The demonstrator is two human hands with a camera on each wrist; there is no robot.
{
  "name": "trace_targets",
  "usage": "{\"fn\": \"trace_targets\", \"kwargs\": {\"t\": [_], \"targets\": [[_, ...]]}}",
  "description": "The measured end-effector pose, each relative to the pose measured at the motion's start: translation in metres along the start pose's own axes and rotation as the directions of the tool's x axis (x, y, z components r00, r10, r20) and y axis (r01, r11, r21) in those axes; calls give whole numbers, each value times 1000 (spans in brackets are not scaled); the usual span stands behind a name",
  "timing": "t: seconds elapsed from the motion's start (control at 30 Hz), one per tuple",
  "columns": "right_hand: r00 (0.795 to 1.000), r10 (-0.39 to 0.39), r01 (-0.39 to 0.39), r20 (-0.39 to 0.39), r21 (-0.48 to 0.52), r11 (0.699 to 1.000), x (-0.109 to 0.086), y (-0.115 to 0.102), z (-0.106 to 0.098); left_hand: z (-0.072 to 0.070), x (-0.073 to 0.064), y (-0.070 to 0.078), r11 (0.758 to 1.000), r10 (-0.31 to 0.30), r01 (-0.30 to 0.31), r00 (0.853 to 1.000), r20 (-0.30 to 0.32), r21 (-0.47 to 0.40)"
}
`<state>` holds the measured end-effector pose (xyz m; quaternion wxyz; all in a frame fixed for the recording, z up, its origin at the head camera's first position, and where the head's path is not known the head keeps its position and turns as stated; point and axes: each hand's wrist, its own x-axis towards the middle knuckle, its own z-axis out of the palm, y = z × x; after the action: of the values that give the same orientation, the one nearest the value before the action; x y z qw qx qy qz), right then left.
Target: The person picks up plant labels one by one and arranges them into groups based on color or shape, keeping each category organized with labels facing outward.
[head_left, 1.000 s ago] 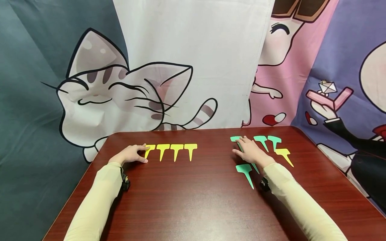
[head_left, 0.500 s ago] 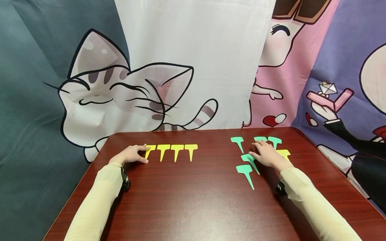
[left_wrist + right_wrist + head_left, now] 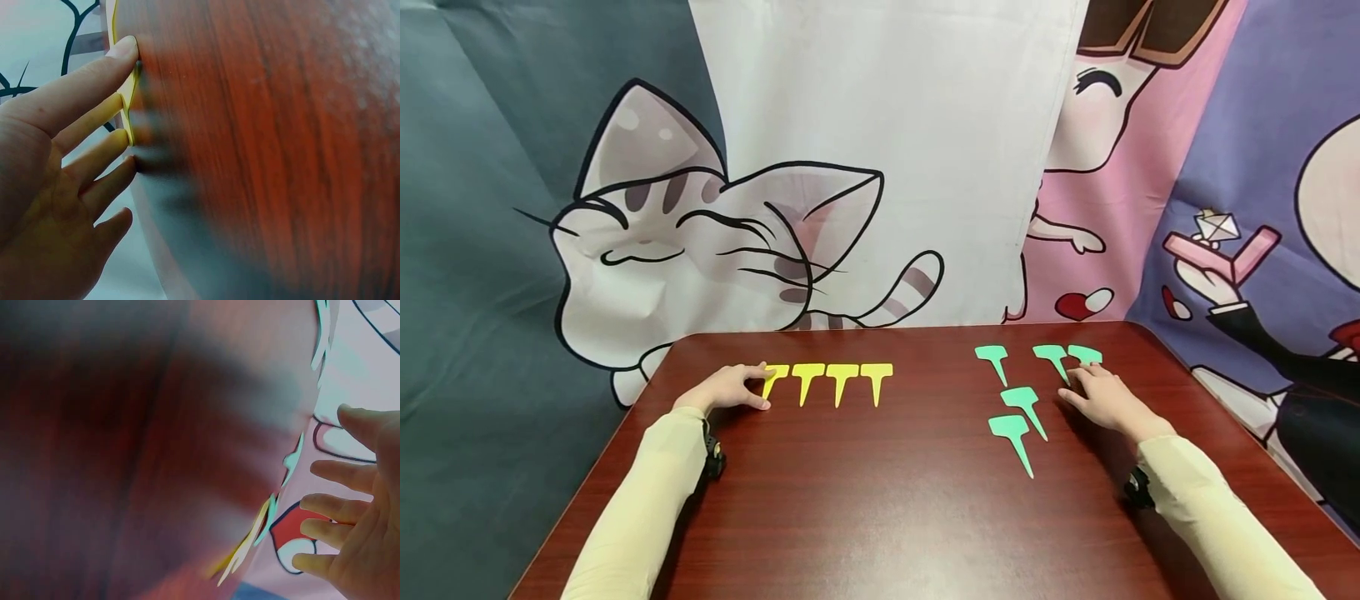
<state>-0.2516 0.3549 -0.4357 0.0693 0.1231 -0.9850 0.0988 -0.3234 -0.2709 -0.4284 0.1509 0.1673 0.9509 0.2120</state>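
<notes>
Presently note two green markers [image 3: 1009, 425] nearest on worktop [image 3: 910, 500]; next, right grip [image 3: 1108, 402] spread near lone yellow marker [image 3: 245, 545]. Record left grip [image 3: 726, 387] loosely spread, apparently touching leftmost yellow marker [image 3: 780, 370] of four. See three more green markers [image 3: 1049, 352] beyond.

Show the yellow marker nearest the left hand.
The leftmost yellow marker in the row of four: the left hand partly covers it, not the other three.
</notes>
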Motion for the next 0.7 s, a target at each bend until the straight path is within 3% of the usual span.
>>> {"fn": "trace_targets", "kwargs": {"t": [0.7], "targets": [[995, 97, -95, 23, -55, 994, -29, 42, -7, 2, 4, -3, 1000, -10, 10, 1000, -3, 5]]}}
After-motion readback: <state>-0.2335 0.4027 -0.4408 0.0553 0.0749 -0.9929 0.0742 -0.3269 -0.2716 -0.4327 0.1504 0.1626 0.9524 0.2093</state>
